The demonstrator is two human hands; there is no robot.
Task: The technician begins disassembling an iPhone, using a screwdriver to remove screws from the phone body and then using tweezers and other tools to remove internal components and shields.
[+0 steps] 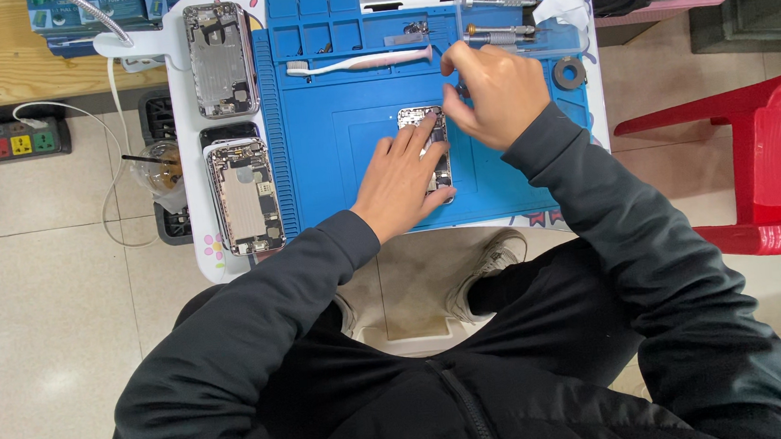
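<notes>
An opened phone body (429,124) lies face up in the middle of a blue work mat (337,149). My left hand (401,179) lies flat on the phone's lower half, holding it down. My right hand (492,93) hovers at the phone's upper right corner with fingers pinched around a small tool, most of which is hidden by the hand. Both arms wear dark sleeves.
Two more opened phone shells (220,57) (243,197) lie on the white table (184,96) left of the mat. A toothbrush (358,61), screwdrivers (496,0), a clear lid and a grey ring (569,73) sit at the back. A red chair (771,158) stands right; a power strip (18,141) lies left.
</notes>
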